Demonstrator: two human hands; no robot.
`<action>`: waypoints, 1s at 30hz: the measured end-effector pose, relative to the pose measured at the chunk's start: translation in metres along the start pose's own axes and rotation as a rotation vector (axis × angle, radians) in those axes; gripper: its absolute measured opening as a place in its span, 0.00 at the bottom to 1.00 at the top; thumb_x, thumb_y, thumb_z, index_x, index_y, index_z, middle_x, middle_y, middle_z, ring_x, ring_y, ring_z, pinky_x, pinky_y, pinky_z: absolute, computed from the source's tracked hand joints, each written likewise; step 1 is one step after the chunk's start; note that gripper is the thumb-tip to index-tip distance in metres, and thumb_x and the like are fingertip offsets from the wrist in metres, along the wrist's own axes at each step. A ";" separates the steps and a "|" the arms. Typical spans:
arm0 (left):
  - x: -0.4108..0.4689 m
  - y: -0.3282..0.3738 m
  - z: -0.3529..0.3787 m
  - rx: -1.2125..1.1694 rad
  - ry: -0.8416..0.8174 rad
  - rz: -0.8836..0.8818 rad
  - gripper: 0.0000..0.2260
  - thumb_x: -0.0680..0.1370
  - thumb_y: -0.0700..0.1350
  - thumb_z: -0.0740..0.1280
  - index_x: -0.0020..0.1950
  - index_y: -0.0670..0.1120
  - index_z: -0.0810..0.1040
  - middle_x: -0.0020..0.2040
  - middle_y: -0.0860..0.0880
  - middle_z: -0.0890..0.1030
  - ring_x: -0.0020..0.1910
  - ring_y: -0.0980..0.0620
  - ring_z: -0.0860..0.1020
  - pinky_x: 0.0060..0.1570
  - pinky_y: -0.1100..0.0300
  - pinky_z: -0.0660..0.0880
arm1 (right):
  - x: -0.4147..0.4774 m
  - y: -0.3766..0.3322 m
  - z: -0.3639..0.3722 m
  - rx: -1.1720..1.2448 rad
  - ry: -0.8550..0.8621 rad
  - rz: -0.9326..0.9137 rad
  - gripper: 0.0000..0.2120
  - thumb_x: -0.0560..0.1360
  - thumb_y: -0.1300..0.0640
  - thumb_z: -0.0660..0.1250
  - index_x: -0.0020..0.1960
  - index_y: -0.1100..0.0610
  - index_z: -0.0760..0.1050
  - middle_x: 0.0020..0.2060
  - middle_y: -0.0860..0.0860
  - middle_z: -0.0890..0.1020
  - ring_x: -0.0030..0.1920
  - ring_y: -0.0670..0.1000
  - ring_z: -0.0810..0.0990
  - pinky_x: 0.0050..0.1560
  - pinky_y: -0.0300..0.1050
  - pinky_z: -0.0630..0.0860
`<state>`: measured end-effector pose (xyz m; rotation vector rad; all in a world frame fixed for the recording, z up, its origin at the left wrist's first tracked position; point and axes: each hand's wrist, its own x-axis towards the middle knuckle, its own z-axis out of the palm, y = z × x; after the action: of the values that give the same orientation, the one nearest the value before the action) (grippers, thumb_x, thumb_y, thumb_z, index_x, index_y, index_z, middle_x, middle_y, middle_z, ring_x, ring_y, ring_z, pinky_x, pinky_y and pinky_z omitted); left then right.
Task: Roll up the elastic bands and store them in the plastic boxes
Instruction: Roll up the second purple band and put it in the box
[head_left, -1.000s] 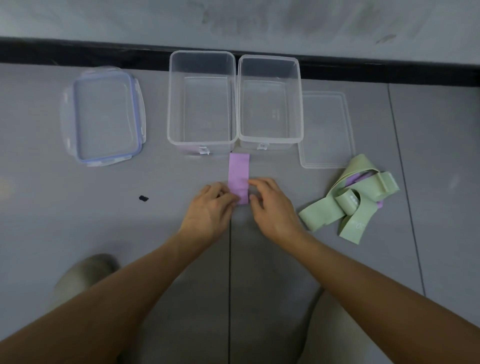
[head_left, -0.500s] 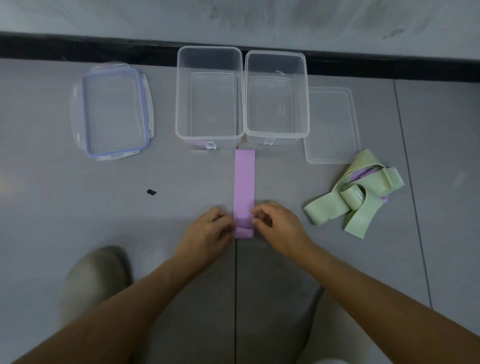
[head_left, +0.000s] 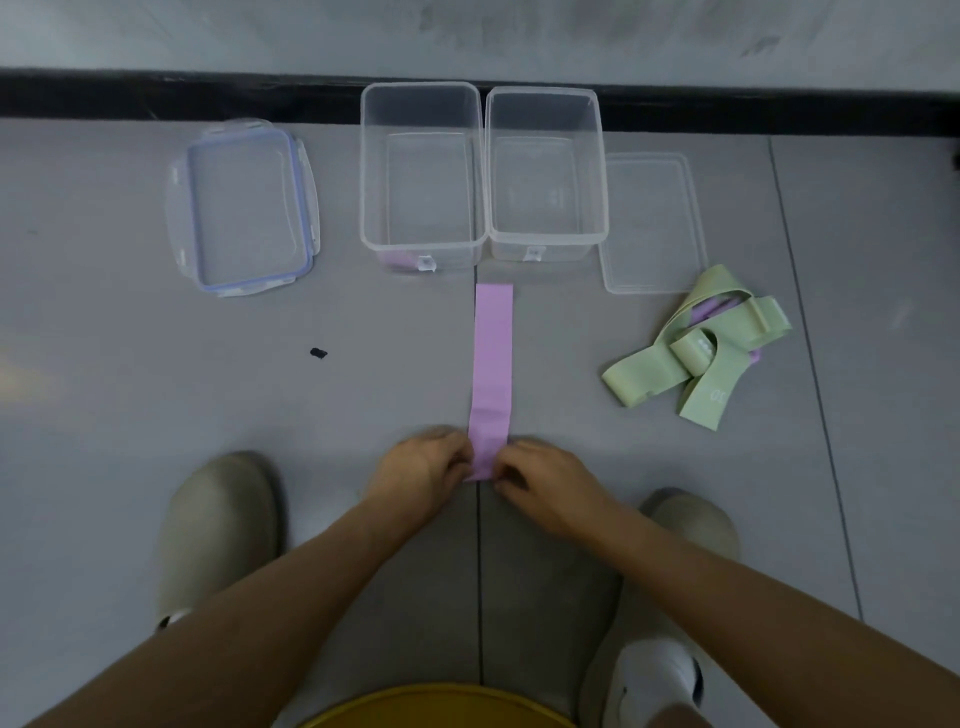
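Observation:
A purple elastic band (head_left: 492, 364) lies flat and straight on the grey floor, running from the boxes toward me. My left hand (head_left: 421, 470) and my right hand (head_left: 543, 480) pinch its near end from either side. Two clear plastic boxes stand side by side at the far end: the left box (head_left: 422, 176) shows something purple at its near bottom edge, the right box (head_left: 545, 174) looks bare inside. A tangle of green bands (head_left: 698, 353) with some purple band under it lies to the right.
A blue-rimmed lid (head_left: 244, 208) lies left of the boxes, a clear lid (head_left: 652, 223) to their right. A small black speck (head_left: 318, 353) sits on the floor. My two shoes (head_left: 218, 530) flank my arms. A black skirting strip (head_left: 156, 96) runs along the wall.
The purple band has been drawn out toward me and now lies much longer. Both hands moved back with its near end, away from the boxes.

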<state>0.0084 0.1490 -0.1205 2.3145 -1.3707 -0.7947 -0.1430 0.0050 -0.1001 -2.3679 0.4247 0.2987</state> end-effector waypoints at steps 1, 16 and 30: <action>-0.004 0.000 0.003 0.000 0.008 -0.007 0.12 0.71 0.56 0.60 0.46 0.51 0.76 0.45 0.52 0.79 0.42 0.48 0.78 0.40 0.58 0.72 | -0.001 -0.002 0.002 0.023 0.022 0.020 0.06 0.75 0.54 0.68 0.51 0.54 0.77 0.49 0.51 0.81 0.49 0.53 0.79 0.50 0.47 0.76; -0.023 0.003 0.010 0.168 0.042 0.134 0.13 0.78 0.59 0.61 0.55 0.52 0.75 0.51 0.51 0.75 0.49 0.51 0.75 0.45 0.58 0.73 | -0.003 0.003 0.027 -0.078 -0.119 0.012 0.09 0.74 0.48 0.69 0.51 0.51 0.74 0.52 0.50 0.78 0.49 0.52 0.77 0.47 0.50 0.76; -0.051 0.012 0.027 0.072 0.075 0.166 0.08 0.79 0.54 0.63 0.48 0.51 0.76 0.46 0.51 0.75 0.43 0.49 0.76 0.36 0.53 0.73 | -0.021 0.000 0.037 -0.018 -0.040 0.147 0.10 0.76 0.44 0.67 0.50 0.50 0.79 0.46 0.48 0.78 0.46 0.50 0.77 0.45 0.44 0.72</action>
<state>-0.0362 0.1877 -0.1202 2.2234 -1.5570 -0.6111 -0.1658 0.0345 -0.1203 -2.3485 0.5804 0.4192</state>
